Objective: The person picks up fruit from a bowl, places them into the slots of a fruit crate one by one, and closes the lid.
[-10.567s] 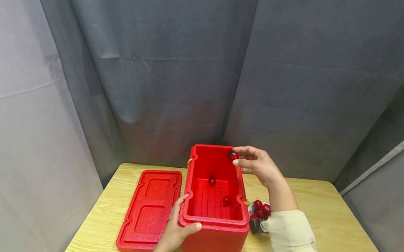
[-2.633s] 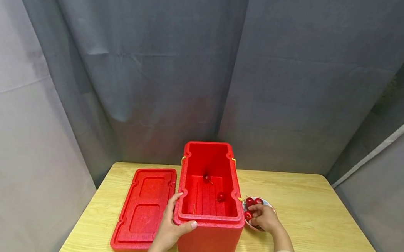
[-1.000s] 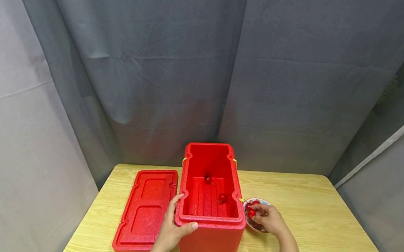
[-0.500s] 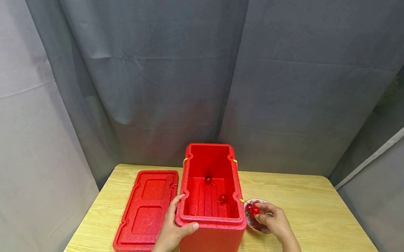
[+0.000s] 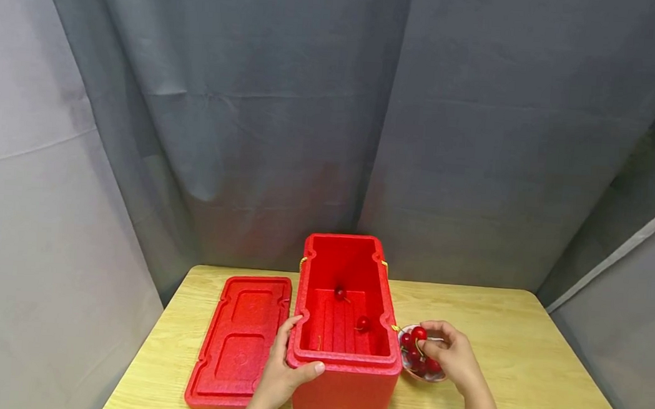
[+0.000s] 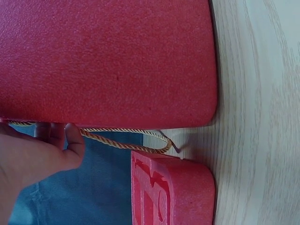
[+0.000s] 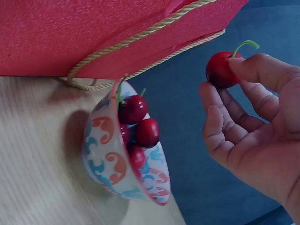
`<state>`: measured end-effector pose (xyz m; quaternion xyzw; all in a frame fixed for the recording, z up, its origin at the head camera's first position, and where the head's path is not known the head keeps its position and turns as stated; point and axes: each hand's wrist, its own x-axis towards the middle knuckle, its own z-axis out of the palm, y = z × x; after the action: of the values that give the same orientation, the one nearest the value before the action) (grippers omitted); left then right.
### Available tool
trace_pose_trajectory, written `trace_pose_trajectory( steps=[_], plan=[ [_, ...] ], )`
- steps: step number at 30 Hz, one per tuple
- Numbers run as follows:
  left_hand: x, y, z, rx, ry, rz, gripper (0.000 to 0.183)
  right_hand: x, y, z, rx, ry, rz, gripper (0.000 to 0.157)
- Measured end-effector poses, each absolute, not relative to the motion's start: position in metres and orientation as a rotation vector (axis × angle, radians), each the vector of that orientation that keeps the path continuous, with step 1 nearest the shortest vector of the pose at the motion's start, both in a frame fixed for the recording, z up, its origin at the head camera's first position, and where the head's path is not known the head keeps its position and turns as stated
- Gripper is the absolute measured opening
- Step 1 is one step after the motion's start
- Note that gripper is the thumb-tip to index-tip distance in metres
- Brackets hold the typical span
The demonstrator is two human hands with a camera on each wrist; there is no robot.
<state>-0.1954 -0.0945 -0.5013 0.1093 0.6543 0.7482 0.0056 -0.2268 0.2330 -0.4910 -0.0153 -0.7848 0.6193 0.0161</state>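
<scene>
A red foam box [image 5: 344, 390] stands lidless mid-table, with cherries on its floor: one darker cherry [image 5: 339, 293] and one bright cherry [image 5: 363, 323]. A third stem shows near its front left inner corner. My left hand [image 5: 280, 373] grips the box's near left corner, thumb on the front face and fingers along the left side. Between thumb and fingertips, my right hand [image 5: 453, 356] pinches a cherry [image 7: 222, 70], its green stem pointing up. In the right wrist view this cherry is above and apart from the patterned bowl [image 7: 105, 150], which holds several cherries [image 7: 147, 132].
The red lid [image 5: 240, 343] lies left of the box, its recessed face up. A yellow cord handle [image 6: 122, 140] loops down the box's left side, and another cord [image 7: 136, 37] hangs beside the bowl. Grey curtains [image 5: 287, 133] enclose the table.
My right hand has picked a cherry from the bowl and lifted it up and slightly right, uncovering more of the bowl. My left hand stays at the box corner.
</scene>
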Motion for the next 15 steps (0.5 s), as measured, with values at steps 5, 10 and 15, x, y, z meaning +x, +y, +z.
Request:
trace_pose_trajectory(
  steps=[5, 10, 15],
  plan=[
    [-0.196, -0.096, -0.503, 0.351, 2.053, 2.338, 0.083, -0.226, 0.229, -0.478, 0.035, -2.394, 1.912, 0.038],
    [-0.196, -0.096, -0.503, 0.367, 2.063, 2.341, 0.083, -0.227, 0.223, -0.461, 0.091, -2.39, 1.884, 0.037],
    [-0.197, -0.095, -0.502, 0.371, 2.067, 2.332, 0.082, -0.228, 0.221, -0.45, 0.131, -2.428, 1.901, 0.038]
  ],
)
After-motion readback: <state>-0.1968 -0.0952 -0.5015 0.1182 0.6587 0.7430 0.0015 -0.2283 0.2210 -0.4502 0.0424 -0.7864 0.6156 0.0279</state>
